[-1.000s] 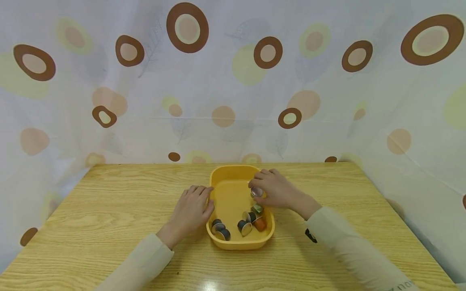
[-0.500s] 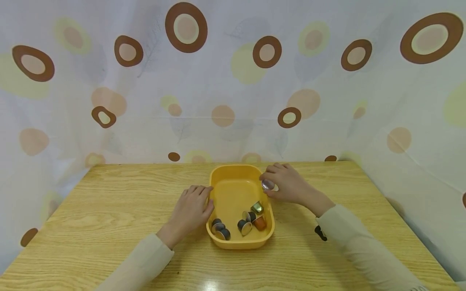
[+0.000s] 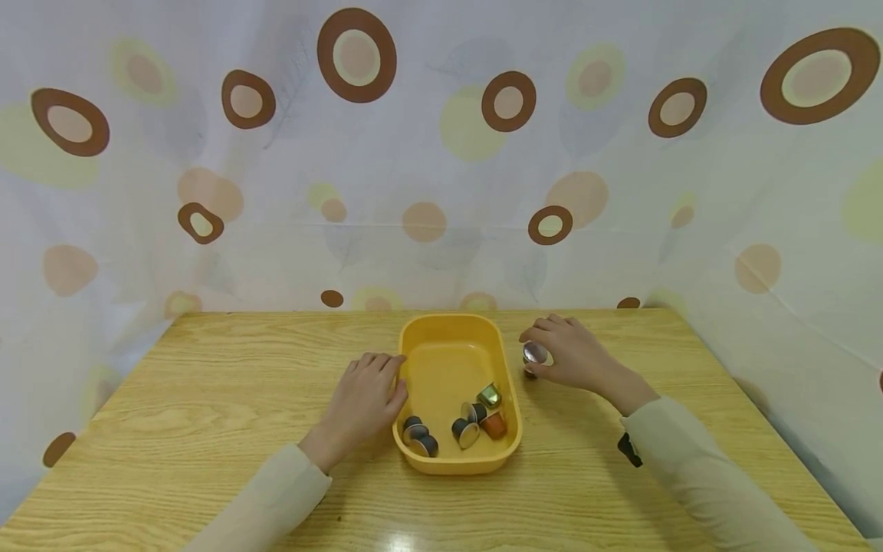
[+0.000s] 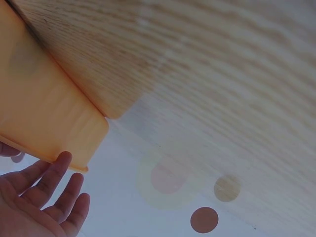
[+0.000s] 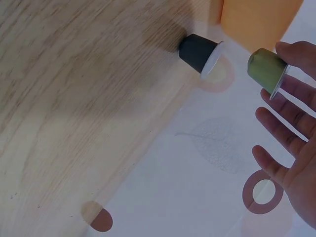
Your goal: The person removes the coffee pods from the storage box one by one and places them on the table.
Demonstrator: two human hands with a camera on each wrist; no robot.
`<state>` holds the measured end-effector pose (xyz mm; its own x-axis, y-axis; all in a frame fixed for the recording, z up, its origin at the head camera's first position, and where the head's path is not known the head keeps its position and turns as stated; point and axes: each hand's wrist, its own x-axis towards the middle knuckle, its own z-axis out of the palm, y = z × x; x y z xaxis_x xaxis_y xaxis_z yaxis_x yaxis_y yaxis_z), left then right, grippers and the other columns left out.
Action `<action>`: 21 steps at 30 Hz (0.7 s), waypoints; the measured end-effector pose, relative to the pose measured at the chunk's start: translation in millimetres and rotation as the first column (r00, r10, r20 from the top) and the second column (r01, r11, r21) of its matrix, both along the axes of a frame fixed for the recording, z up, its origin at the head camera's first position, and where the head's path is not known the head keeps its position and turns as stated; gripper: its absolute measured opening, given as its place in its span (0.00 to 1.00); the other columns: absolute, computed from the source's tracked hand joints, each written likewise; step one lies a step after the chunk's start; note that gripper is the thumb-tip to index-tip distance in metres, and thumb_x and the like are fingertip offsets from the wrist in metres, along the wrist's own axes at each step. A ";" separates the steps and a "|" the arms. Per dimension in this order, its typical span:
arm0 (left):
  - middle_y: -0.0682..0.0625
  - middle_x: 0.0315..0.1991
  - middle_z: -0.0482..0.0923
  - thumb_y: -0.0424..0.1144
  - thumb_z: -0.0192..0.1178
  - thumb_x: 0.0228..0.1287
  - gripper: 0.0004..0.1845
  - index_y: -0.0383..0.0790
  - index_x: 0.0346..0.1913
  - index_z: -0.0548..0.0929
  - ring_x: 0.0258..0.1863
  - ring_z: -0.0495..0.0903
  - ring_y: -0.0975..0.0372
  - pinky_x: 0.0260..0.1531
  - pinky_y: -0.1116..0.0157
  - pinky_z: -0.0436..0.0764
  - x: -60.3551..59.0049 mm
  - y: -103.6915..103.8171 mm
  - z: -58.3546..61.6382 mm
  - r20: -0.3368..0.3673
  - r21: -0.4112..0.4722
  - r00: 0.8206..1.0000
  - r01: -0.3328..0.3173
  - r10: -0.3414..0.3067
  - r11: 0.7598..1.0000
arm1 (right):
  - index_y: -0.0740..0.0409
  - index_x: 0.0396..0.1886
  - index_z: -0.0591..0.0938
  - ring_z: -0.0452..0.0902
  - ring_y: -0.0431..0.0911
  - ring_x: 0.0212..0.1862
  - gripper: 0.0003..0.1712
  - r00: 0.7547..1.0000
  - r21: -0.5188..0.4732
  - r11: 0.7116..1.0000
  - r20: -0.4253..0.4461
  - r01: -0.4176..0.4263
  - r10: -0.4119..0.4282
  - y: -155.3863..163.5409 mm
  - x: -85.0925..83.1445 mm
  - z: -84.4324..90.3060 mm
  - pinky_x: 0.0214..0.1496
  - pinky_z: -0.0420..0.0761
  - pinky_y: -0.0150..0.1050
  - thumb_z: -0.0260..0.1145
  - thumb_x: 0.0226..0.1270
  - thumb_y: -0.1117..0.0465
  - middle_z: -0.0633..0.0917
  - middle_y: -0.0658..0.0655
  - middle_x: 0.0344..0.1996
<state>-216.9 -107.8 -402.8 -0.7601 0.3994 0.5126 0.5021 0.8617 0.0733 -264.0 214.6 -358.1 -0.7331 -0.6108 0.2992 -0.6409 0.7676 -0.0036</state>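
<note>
Wood grain runs under everything: the table (image 3: 207,399) carries the yellow tray (image 3: 448,464), and I place the rest by that tray. My left hand (image 3: 366,399) lies flat against the tray's left wall, fingers relaxed and nearly straight, gripping nothing, only steadying it. My right hand (image 3: 576,360) is just off the tray's right wall, above the bare wood, pinching a green capsule (image 5: 266,69) between thumb and fingertips while the other fingers (image 5: 289,131) stay spread. A dark capsule (image 5: 197,52) already lies on the table just beside the tray's right side, close below the one I hold. Inside the tray, five or so capsules (image 3: 458,425) cluster at its near end, some tipped on their sides.

To do this well, I judge I should lower the green capsule until it meets the wood before I let go, set it down apart from the dark one so neither gets knocked, and keep my left hand pressing the tray so it cannot slide.

The green capsule's long axis seems to run roughly level, its foil face turned toward my palm and its narrow end away, though the head view shows little more than the foil glint.
</note>
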 end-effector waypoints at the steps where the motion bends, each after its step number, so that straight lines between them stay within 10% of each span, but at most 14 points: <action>1: 0.48 0.43 0.81 0.41 0.55 0.60 0.17 0.39 0.51 0.79 0.45 0.76 0.54 0.44 0.57 0.76 0.1 0.0 -0.1 0.001 0.000 1.000 0.001 -0.001 1.000 | 0.54 0.41 0.81 0.75 0.51 0.44 0.18 1.000 -0.001 1.000 -0.001 0.004 -0.004 2.6 -0.5 -1.6 0.47 0.73 0.54 0.70 0.50 0.54 0.81 0.53 0.39; 21: 0.49 0.43 0.81 0.40 0.55 0.60 0.17 0.39 0.51 0.79 0.45 0.77 0.54 0.45 0.56 0.76 0.7 0.3 1.0 0.006 0.002 1.000 -0.001 0.001 1.000 | 0.55 0.39 0.82 0.74 0.53 0.42 0.16 0.993 0.034 0.995 0.060 0.098 -0.100 36.2 -3.3 -18.0 0.43 0.72 0.57 0.70 0.49 0.56 0.81 0.52 0.36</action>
